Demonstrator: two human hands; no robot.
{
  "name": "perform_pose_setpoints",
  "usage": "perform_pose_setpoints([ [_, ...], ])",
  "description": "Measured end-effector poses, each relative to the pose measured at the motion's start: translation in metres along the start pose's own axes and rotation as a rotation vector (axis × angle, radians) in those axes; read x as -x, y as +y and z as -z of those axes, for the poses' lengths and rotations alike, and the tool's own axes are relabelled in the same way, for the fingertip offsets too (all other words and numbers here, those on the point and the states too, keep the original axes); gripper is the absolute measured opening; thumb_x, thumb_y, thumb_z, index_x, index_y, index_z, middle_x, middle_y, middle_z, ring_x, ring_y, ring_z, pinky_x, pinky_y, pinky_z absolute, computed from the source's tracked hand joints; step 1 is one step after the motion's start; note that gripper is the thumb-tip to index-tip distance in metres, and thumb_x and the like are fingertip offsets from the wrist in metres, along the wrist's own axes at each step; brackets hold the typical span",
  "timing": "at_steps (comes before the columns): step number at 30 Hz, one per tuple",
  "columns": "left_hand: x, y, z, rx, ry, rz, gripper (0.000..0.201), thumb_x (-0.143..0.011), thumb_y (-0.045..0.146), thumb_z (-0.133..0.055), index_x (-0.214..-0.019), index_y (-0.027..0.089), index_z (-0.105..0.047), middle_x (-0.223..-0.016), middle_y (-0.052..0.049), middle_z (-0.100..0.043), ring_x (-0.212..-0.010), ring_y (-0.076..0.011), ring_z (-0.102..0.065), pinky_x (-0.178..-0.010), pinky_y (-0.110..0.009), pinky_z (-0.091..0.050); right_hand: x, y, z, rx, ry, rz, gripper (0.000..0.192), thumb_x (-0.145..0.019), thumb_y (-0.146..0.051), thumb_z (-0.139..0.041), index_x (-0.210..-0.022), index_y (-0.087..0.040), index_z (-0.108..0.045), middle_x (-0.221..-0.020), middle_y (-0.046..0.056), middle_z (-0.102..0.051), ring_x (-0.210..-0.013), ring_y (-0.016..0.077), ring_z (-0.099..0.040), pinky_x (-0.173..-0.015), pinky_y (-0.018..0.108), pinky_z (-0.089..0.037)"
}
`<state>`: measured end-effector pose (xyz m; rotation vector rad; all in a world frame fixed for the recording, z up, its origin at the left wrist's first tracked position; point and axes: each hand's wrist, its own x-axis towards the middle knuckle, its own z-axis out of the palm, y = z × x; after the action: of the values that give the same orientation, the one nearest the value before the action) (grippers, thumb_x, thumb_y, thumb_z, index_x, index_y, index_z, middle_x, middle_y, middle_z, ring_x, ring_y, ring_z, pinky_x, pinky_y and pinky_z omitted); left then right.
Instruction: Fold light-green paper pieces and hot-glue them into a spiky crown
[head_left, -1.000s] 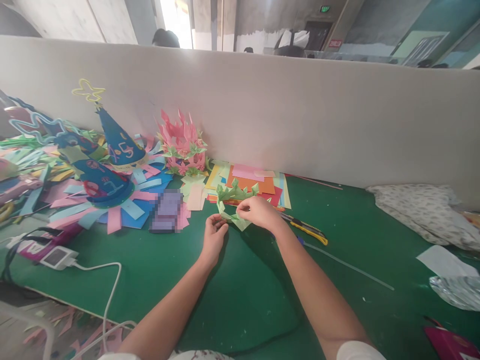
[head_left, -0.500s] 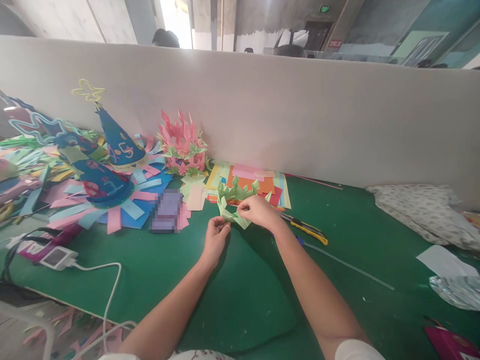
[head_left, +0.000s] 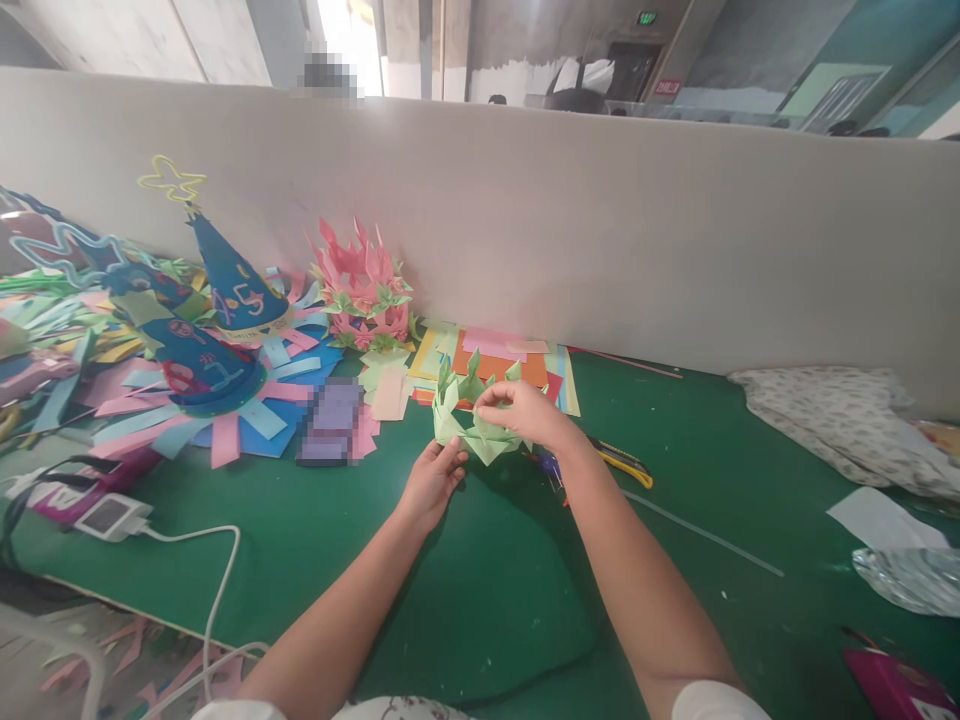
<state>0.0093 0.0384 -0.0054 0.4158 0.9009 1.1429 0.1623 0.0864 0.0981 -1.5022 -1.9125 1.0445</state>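
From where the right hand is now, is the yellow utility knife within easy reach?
Probably yes. The yellow utility knife lies on the green mat just beside the right hand's wrist, uncovered; but that hand holds the green paper piece.

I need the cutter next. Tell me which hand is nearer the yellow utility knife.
Right. The right hand is just left of the yellow utility knife; the left hand is farther left.

- Green-topped desk [head_left: 465, 600]
- Blue paper cones [head_left: 214, 330] on coloured strips, far left
- Stack of coloured sheets [head_left: 525, 365] by the partition
- Yellow utility knife [head_left: 626, 465]
- White charger [head_left: 112, 515] with cable
- Patterned cloth [head_left: 840, 415], right
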Motion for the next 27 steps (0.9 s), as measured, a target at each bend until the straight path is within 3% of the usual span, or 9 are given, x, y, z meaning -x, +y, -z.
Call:
perform_pose_setpoints([
  [4,0.0,-0.002,0.002,-0.003,-0.001,-0.003,0.032,-0.066,0.036,-0.076,-0.085,0.016,-0.058,-0.087,-0.001,-0.059,-0.07,-0.0049,-0.056,-0.056,-0.013,-0.044,-0.002,-0.003,-0.004,-0.11,0.201,0.045,0.018,-0.071,-0.033,-0.055,-0.077,-0.018,-0.064,-0.077,0.002,-0.067,-0.07,0.0142,-0.06,-0.062,0.024,-0.044],
  [9,-0.002,-0.006,0.002,-0.022,0.001,-0.024,0.032,-0.066,0.035,-0.076,-0.085,0.015,-0.059,-0.083,-0.001,-0.057,-0.07,-0.0052,-0.056,-0.058,-0.014,-0.045,-0.003,-0.003,-0.015,0.12,0.402,0.03,0.012,-0.07,-0.027,-0.054,-0.072,-0.02,-0.063,-0.072,0.0,-0.068,-0.064,0.0141,-0.058,-0.059,0.025,-0.041],
  [13,-0.003,-0.008,0.002,-0.001,-0.015,-0.053,0.031,-0.066,0.034,-0.077,-0.082,0.015,-0.059,-0.077,0.001,-0.057,-0.069,-0.0053,-0.056,-0.065,-0.017,-0.048,0.001,-0.002,-0.021,0.176,0.373,0.041,0.01,-0.07,-0.026,-0.054,-0.07,-0.021,-0.063,-0.072,0.0,-0.068,-0.066,0.0143,-0.059,-0.059,0.025,-0.04],
  [27,-0.003,-0.007,0.0,0.023,-0.018,-0.072,0.031,-0.066,0.034,-0.077,-0.083,0.015,-0.059,-0.075,0.001,-0.056,-0.066,-0.0047,-0.055,-0.065,-0.017,-0.049,0.015,-0.008,-0.026,0.164,0.288,0.052,0.01,-0.073,-0.023,-0.055,-0.072,-0.021,-0.065,-0.077,-0.001,-0.071,-0.072,0.015,-0.062,-0.061,0.024,-0.042],
])
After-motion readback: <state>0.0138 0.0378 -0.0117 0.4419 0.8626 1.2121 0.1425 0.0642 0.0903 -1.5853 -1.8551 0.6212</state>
